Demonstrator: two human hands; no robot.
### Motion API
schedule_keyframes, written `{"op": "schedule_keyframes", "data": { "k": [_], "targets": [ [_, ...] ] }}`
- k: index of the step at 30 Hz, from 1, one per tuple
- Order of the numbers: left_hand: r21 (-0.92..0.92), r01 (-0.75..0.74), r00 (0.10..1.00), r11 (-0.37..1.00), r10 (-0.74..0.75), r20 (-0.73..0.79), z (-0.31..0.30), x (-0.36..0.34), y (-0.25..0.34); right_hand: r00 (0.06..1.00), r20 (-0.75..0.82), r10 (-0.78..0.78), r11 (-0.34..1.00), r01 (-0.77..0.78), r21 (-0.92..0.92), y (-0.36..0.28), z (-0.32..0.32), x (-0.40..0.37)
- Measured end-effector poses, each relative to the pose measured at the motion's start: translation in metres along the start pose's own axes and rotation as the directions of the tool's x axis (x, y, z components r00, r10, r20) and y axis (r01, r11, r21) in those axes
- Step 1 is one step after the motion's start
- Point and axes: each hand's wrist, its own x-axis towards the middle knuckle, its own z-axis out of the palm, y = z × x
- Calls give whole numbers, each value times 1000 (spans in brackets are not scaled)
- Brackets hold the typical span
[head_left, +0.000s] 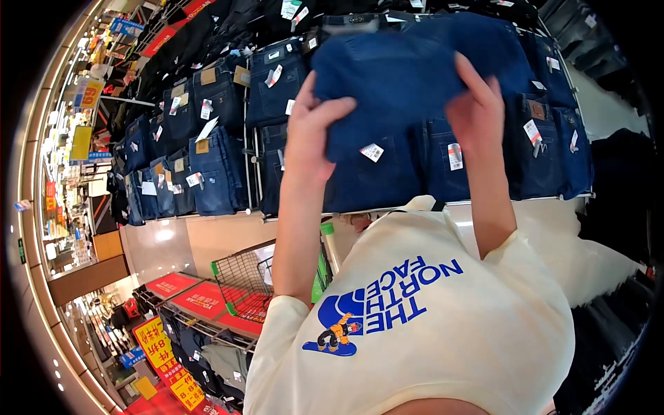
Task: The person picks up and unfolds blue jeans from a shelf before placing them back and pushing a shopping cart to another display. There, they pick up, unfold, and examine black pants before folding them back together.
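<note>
My two hands hold up a folded pair of dark blue jeans (394,76) above a display of folded jeans, and the denim is blurred by motion. My left hand (315,121) grips its left edge, the thumb lying over the near face. At the right edge my right hand (478,111) has its fingers against the cloth; part of this hand is smeared. Just below the lifted pair lies a stack of folded jeans (377,176) with a white price tag (372,152).
Rows of tagged jeans (211,169) fill the racks left and right. A metal rack rail (257,173) divides them. Behind my left arm stands a shopping cart (238,277) with green trim. Red and yellow sale signs (155,342) stand at lower left.
</note>
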Motion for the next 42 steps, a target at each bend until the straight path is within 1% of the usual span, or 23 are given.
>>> {"op": "schedule_keyframes", "data": {
  "k": [2, 4, 5, 6, 7, 8, 10, 11, 12, 14, 18, 21, 22, 25, 28, 31, 32, 34, 36, 39, 40, 41, 42],
  "targets": [
    [185, -37, 993, 982, 16, 114, 12, 5, -25, 973, 135, -187, 977, 169, 134, -8, -35, -17],
    [196, 2, 978, 981, -43, 205, 4, 25, -74, 987, -69, -148, 989, 149, 15, 4, -74, -31],
    [225, 46, 978, 973, -90, 188, 2, 33, -103, 976, -190, -104, 995, 101, -26, 19, -106, -32],
    [372, -16, 984, 928, -52, 172, -10, 48, -144, 944, -329, 29, 998, -48, -51, 28, -129, -39],
    [413, 64, 980, 909, -135, 145, -21, 57, -180, 885, -450, 120, 967, -207, -150, 47, -171, -39],
    [599, 89, 981, 795, -175, 87, -36, 63, -221, 817, -552, 169, 930, -318, -186, 65, -213, -38],
    [592, 349, 910, 727, -413, -29, -67, 59, -301, 757, -632, 168, 923, -346, -169, 97, -277, -40],
    [709, 336, 890, 620, -455, -23, -85, 55, -335, 687, -688, 232, 870, -463, -170, 110, -312, -40],
    [744, 229, 912, 628, -406, 62, -102, 53, -360, 652, -728, 214, 822, -522, -226, 112, -313, -47],
    [788, 254, 902, 561, -432, 17, -87, 45, -331, 693, -678, 246, 849, -491, -195, 115, -324, -61],
    [793, 298, 866, 531, -499, 8, -88, 44, -331, 665, -706, 243, 849, -498, -178, 105, -322, -65],
    [846, 148, 834, 512, -524, 172, -89, 31, -341, 634, -750, 189, 863, -471, -181, 93, -315, -71],
    [863, 207, 795, 460, -594, 126, -86, 28, -337, 635, -747, 196, 858, -480, -183, 92, -322, -74],
    [852, 231, 773, 471, -620, 133, -86, 21, -329, 534, -821, 203, 822, -548, -153, 91, -336, -81],
    [909, 168, 784, 383, -611, 113, -95, 14, -320, 497, -824, 271, 804, -588, -90, 99, -360, -80],
    [781, 158, 902, 605, -410, 136, -112, 1, -302, 513, -787, 343, 811, -585, -28, 109, -369, -76],
    [781, 157, 909, 604, -397, 124, -119, -5, -292, 510, -765, 394, 813, -582, 30, 113, -372, -75],
    [542, 100, 986, 835, -154, 56, -137, -20, -277, 494, -753, 435, 794, -604, 62, 117, -373, -74],
    [521, -15, 993, 854, 72, -90, -159, -45, -258, 443, -786, 432, 764, -643, 58, 120, -378, -70],
    [555, -37, 872, 831, 298, -389, -194, -96, -221, 503, -782, 368, 797, -603, -13, 120, -370, -68],
    [540, -16, 791, 842, 341, -508, -203, -115, -208, 465, -865, 187, 699, -682, -215, 121, -366, -65],
    [583, -2, 701, 812, 417, -579, -226, -134, -207, 529, -847, 52, 658, -657, -369, 124, -368, -65],
    [621, 20, 597, 783, 489, -636, -253, -154, -211, 525, -833, -174, 545, -653, -525, 129, -364, -63]
  ]
}}
